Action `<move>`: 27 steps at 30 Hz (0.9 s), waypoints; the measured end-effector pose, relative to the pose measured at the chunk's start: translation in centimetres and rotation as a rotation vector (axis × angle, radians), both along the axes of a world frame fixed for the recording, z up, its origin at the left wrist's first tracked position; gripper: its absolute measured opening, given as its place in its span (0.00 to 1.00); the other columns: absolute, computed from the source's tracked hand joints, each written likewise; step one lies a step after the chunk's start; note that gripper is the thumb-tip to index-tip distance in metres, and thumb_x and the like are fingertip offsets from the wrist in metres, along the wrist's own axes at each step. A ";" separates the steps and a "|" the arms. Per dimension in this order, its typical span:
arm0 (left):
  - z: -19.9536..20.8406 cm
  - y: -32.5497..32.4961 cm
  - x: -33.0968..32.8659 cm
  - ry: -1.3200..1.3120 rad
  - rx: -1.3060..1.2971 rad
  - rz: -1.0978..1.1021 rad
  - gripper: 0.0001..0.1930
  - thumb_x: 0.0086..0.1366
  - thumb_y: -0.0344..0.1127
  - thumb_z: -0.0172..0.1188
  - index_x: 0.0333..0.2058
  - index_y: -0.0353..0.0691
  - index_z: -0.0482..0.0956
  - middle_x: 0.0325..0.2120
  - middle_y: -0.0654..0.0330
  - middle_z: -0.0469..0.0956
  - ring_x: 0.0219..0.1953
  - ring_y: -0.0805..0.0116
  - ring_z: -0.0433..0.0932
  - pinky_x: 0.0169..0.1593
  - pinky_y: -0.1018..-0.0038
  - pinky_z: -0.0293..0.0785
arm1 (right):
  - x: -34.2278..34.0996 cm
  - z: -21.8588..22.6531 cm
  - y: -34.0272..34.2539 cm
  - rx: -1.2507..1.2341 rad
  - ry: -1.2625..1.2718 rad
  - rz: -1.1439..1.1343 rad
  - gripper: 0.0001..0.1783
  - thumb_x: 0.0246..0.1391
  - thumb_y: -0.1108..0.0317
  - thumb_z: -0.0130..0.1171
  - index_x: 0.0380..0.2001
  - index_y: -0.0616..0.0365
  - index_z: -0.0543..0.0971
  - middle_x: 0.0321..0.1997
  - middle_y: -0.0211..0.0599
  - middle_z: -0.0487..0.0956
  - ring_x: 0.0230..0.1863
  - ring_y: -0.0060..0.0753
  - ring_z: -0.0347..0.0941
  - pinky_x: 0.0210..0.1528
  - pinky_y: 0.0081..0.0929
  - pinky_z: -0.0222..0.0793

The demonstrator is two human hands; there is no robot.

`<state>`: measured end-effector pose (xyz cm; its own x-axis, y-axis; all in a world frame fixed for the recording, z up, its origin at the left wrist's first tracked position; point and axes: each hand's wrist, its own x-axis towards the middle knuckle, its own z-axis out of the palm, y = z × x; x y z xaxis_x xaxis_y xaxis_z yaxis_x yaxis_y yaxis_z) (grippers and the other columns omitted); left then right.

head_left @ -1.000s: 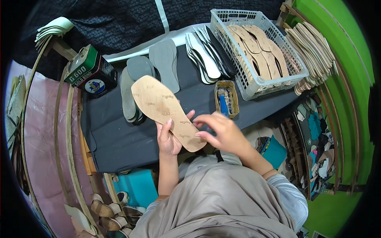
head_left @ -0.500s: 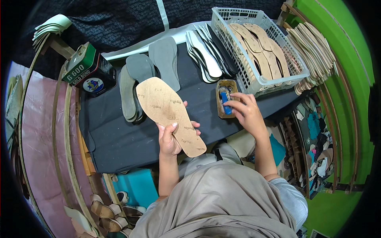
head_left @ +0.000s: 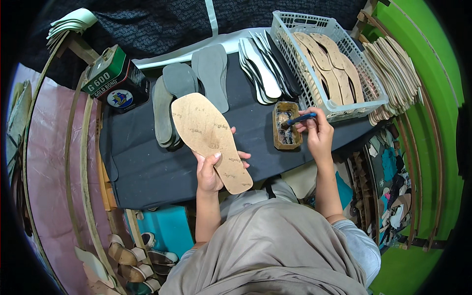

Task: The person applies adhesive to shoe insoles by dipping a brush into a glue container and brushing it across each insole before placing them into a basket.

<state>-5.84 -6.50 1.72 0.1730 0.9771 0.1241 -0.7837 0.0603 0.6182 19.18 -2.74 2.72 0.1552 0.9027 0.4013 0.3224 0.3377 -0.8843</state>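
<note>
My left hand [head_left: 208,176] is closed on a tan insole board [head_left: 209,130], thumb on its upper face and fingers beneath it. The board is tilted up over the table's front, with small printing and a darker smudge at its middle. In my right hand [head_left: 319,135] is a brush [head_left: 304,117] with a blue handle, pinched between thumb and fingers. Its head reaches into a small brown, crusted container [head_left: 287,146] that has dark and pale residue inside. The bristles are hard to make out.
Grey insoles [head_left: 211,73] lie in stacks beyond the board, beside white and black ones [head_left: 265,81]. A white plastic basket [head_left: 339,115] holds tan insole boards, with another stack [head_left: 393,81] to its right. A green and black tin [head_left: 115,81] stands at the left.
My right hand has turned and shifted right, so the blue handle has gone from lying along the container to leaning out over its right rim. The insole board stays in my left hand.
</note>
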 end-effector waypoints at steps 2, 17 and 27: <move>0.0 0.0 0.1 0.050 0.015 0.023 0.38 0.55 0.28 0.43 0.60 0.51 0.31 0.56 0.36 0.55 0.35 0.39 0.76 0.32 0.57 0.81 | 0.0 -0.3 0.0 0.076 0.031 -0.021 0.08 0.57 0.81 0.43 0.37 0.63 0.70 0.32 0.36 0.77 0.27 0.23 0.76 0.30 0.19 0.72; 0.7 0.2 1.0 0.250 0.023 0.089 0.31 0.66 0.41 0.41 0.59 0.49 0.32 0.51 0.36 0.61 0.33 0.44 0.78 0.28 0.61 0.81 | 1.0 2.9 -0.5 0.189 0.679 0.041 0.12 0.64 0.63 0.40 0.44 0.60 0.64 0.41 0.40 0.70 0.30 0.22 0.66 0.32 0.17 0.63; 0.9 0.3 2.8 0.244 0.052 0.022 0.29 0.67 0.38 0.40 0.59 0.51 0.32 0.51 0.37 0.62 0.33 0.46 0.78 0.29 0.63 0.81 | -3.6 7.4 -1.3 0.499 0.304 0.433 0.16 0.61 0.55 0.42 0.41 0.55 0.56 0.44 0.58 0.70 0.32 0.34 0.72 0.33 0.28 0.72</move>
<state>-3.02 -6.18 2.62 0.1832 0.9743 0.1314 -0.6115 0.0083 0.7912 15.60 -4.07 10.09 -0.0047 0.6290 0.7774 -0.1672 0.7660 -0.6208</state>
